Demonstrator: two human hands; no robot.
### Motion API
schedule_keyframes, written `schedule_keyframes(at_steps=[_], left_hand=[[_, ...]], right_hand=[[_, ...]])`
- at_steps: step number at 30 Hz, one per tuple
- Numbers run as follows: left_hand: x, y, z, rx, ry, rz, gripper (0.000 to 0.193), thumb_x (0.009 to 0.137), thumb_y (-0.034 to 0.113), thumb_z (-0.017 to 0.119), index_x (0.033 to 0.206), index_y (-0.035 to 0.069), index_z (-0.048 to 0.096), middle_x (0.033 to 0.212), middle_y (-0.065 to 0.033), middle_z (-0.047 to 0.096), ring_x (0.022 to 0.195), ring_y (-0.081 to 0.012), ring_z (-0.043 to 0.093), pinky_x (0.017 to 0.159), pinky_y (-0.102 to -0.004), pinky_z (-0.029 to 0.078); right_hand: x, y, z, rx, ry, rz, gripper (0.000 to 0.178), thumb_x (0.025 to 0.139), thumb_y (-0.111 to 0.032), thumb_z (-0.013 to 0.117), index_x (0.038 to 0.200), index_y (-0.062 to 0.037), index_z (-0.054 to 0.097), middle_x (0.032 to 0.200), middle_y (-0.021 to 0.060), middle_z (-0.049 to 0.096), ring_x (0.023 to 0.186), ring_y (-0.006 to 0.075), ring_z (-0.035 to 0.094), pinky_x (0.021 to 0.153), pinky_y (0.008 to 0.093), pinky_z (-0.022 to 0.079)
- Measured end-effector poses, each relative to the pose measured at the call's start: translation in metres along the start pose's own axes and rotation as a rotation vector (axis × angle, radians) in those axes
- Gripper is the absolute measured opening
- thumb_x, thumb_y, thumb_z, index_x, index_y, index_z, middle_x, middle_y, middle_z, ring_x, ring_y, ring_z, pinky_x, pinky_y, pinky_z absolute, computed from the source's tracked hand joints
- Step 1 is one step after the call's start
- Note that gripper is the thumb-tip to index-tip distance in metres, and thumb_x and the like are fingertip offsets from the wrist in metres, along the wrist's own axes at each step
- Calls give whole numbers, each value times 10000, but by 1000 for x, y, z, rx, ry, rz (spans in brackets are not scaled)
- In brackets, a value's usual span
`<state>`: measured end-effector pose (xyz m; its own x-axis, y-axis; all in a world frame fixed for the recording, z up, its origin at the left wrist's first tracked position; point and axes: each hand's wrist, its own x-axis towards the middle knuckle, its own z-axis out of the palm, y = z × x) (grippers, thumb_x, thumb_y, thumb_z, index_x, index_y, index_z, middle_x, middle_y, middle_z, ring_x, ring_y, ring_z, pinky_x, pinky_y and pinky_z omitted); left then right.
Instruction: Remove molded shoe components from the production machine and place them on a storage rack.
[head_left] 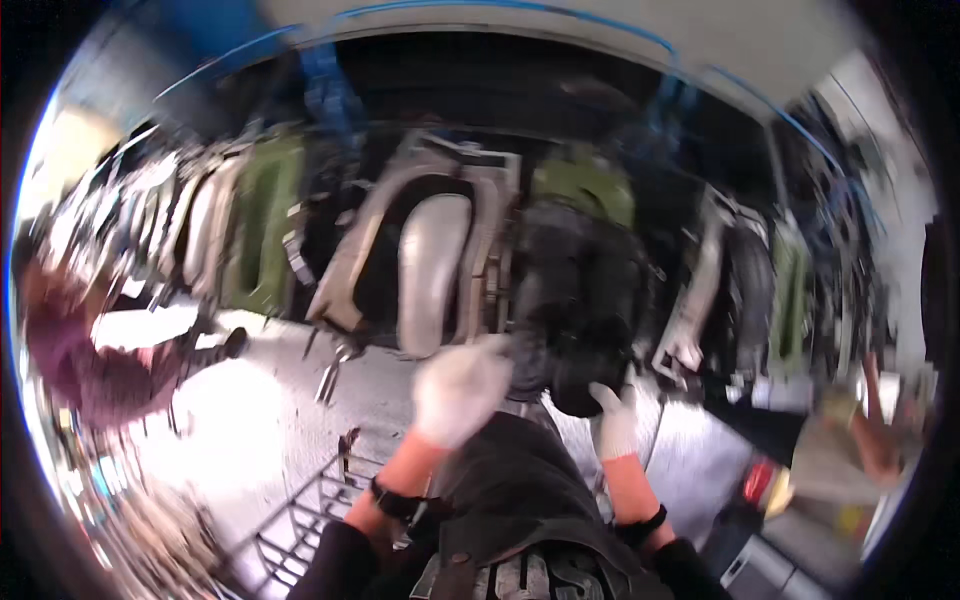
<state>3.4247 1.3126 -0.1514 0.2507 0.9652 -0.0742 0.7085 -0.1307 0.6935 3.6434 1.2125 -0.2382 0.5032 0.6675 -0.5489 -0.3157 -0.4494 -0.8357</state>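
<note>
A large black moulded piece [575, 290] with rounded, bulging sections stands upright in front of me, against a green panel [585, 185]. My right hand [615, 425], in a white glove, is at its lower right edge, the thumb laid over the black rim and the other fingers mostly hidden. My left hand [460, 392], also gloved in white, is beside the piece's lower left side; motion smears its fingers, so its grip is unclear. Just above the left hand hangs a beige frame [350, 250] around a long silvery oval part [432, 265].
Blue rails [500, 5] run overhead above a row of hanging panels, including a green one [265, 225]. A person [90, 350] works at the far left. Low on the left lies a dark metal grid [300, 520]. Boxes and a red-yellow item [765, 485] are at the right.
</note>
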Motion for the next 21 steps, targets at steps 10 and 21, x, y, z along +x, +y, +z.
schedule_keyframes(at_steps=[10,21], left_hand=[[31,26,73,46,185,-301,361,812,324,577,968,14,678,916,-204,670,864,-372,651,784,-442,527],[-394,-93,-171,934,1199,-1225,357,889,379,595,889,38,701,808,-157,679,757,-257,656,777,-417,490]], right_hand=[[16,-19,-44,103,-649,57,560,1006,-384,408,1490,-129,288,1497,148,325,1330,324,374,1046,443,367],[-12,-67,-23,-155,-1207,133,599,929,-282,560,1417,13,376,1293,142,549,1082,245,586,902,360,477]])
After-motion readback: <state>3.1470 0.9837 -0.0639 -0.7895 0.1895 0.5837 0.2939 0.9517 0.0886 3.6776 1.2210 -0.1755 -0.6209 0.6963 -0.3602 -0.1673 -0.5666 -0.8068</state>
